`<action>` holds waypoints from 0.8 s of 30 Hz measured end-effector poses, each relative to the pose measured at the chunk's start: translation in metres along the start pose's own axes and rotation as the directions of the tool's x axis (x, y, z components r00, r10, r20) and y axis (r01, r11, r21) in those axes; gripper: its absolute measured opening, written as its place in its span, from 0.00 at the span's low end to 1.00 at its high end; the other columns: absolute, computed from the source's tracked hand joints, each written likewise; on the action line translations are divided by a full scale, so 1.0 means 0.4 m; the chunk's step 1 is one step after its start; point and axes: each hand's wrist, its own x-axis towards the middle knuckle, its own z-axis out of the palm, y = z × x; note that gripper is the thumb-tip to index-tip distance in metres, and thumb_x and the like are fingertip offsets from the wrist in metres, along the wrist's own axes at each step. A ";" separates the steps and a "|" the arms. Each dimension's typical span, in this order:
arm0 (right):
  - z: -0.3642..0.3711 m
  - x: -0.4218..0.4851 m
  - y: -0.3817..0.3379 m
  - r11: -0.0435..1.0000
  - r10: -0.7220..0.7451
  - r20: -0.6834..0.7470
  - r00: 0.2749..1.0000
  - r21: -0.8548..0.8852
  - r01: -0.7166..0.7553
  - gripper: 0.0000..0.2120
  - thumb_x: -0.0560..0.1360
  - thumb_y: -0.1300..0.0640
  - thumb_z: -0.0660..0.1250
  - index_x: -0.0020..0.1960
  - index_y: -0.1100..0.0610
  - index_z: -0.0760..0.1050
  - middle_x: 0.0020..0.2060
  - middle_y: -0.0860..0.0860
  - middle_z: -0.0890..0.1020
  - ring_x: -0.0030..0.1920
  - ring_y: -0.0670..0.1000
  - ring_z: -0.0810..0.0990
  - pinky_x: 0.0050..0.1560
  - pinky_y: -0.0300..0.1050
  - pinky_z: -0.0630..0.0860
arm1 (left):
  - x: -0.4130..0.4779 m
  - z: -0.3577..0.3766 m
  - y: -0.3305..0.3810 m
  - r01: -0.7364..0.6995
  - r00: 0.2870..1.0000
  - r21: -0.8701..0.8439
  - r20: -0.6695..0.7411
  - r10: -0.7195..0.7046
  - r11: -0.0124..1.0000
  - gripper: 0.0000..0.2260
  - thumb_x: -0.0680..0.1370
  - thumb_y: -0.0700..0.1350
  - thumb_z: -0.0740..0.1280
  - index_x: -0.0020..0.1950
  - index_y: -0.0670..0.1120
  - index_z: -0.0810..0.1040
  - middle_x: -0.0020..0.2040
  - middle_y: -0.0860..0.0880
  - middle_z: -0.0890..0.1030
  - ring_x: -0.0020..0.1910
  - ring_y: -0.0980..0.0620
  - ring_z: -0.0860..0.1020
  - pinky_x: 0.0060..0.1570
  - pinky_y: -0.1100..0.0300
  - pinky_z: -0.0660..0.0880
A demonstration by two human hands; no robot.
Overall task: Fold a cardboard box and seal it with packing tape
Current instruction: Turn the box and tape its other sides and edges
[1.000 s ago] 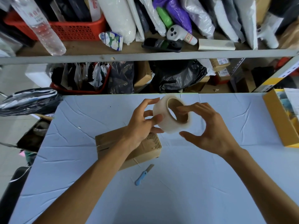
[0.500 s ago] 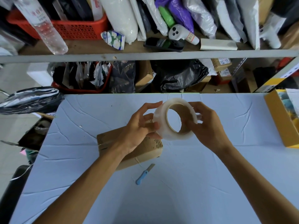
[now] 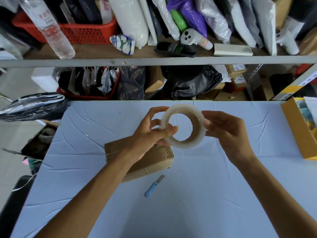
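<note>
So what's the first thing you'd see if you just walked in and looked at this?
The whitish tape roll, held up over the middle of the table by the left hand and right hand. Under the left hand sits a cardboard box, with a little blue knife lying just in front.

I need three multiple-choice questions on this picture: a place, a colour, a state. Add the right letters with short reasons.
1. Where does the knife lie? A. on the table, near the box B. on top of the box C. in a hand
2. What colour is the knife's handle? A. red B. green C. blue
3. How is the tape roll? A. lying on the box B. held by both hands C. lying on the table
1 A: it rests beside the box. 2 C: light blue handle. 3 B: left hand and right hand grip it in the air.
</note>
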 end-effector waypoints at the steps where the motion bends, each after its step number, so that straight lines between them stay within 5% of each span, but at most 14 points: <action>1: 0.002 0.002 -0.001 1.000 -0.001 -0.005 1.000 0.002 0.001 0.08 0.75 0.64 0.68 0.54 0.61 0.81 0.46 0.54 0.86 0.46 0.55 0.85 0.45 0.48 0.82 | 0.000 0.001 -0.005 -0.010 1.000 0.000 -0.028 0.010 1.000 0.22 0.66 0.49 0.76 0.56 0.64 0.74 0.49 0.47 0.81 0.54 0.42 0.81 0.42 0.55 0.81; 7: 0.017 0.010 0.003 0.993 0.093 -0.137 0.986 0.084 -0.082 0.04 0.72 0.62 0.71 0.41 0.56 0.84 0.39 0.56 0.86 0.44 0.57 0.85 0.47 0.53 0.83 | -0.003 0.011 -0.035 -0.023 0.995 0.001 -0.097 0.023 1.000 0.26 0.71 0.38 0.74 0.64 0.57 0.71 0.47 0.47 0.80 0.49 0.53 0.82 0.42 0.57 0.80; 11: 0.031 -0.001 -0.001 1.000 0.009 -0.152 0.988 0.015 -0.007 0.03 0.72 0.62 0.72 0.41 0.57 0.84 0.39 0.53 0.86 0.43 0.55 0.85 0.47 0.52 0.83 | 0.003 0.013 -0.039 0.020 0.999 0.183 -0.040 -0.013 0.983 0.23 0.68 0.43 0.74 0.60 0.53 0.72 0.50 0.50 0.80 0.52 0.52 0.82 0.52 0.51 0.79; 16: 0.034 0.003 -0.028 0.992 -0.126 -0.094 0.988 -0.034 0.124 0.06 0.70 0.67 0.72 0.42 0.57 0.83 0.43 0.50 0.86 0.47 0.50 0.85 0.49 0.39 0.79 | 0.014 0.031 -0.008 -0.023 0.998 0.362 -0.045 0.043 0.932 0.24 0.65 0.56 0.74 0.56 0.52 0.71 0.44 0.49 0.81 0.48 0.49 0.80 0.48 0.53 0.79; 21: 0.028 0.015 -0.053 0.983 -0.172 0.019 0.985 -0.060 0.173 0.08 0.69 0.69 0.72 0.43 0.58 0.82 0.46 0.50 0.86 0.48 0.49 0.84 0.50 0.41 0.80 | 0.015 0.037 0.022 -0.143 0.985 0.534 -0.008 0.174 0.834 0.26 0.67 0.58 0.72 0.61 0.51 0.69 0.51 0.52 0.77 0.48 0.51 0.80 0.41 0.68 0.79; 24: 0.031 0.011 -0.054 0.977 -0.146 0.049 0.988 -0.150 0.152 0.13 0.67 0.57 0.77 0.51 0.56 0.80 0.49 0.48 0.84 0.51 0.48 0.83 0.54 0.42 0.80 | 0.014 0.047 0.016 -0.209 0.973 0.534 0.031 0.228 0.819 0.24 0.72 0.54 0.72 0.65 0.52 0.70 0.52 0.48 0.78 0.45 0.47 0.82 0.42 0.59 0.82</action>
